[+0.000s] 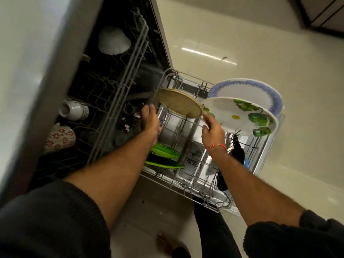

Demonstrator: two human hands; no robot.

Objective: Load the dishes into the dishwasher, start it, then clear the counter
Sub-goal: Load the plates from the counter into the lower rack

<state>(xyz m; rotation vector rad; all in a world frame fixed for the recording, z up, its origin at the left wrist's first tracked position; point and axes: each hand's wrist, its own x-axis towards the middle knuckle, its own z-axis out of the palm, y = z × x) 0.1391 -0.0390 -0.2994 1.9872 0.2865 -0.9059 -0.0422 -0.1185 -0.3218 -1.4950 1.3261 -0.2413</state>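
The dishwasher's lower rack [208,201] is pulled out over the open door. A round tan plate [179,103] stands tilted on the tines at the rack's far left. My right hand [213,130] is beside it, relaxed fingers touching the plate's lower right rim. My left hand [150,119] reaches to the rack's left rim, fingers fairly straight against it. Behind the tan plate stand a white plate with green leaves [240,116] and a white plate with a blue rim [247,90]. Green plates [164,154] lie low in the rack near my left forearm.
The upper rack [119,86] on the left holds a white scalloped bowl [113,40], a white cup [74,110] and a floral mug [60,139]. A black utensil [237,151] stands in the lower rack. Beige floor tiles [260,43] surround the machine.
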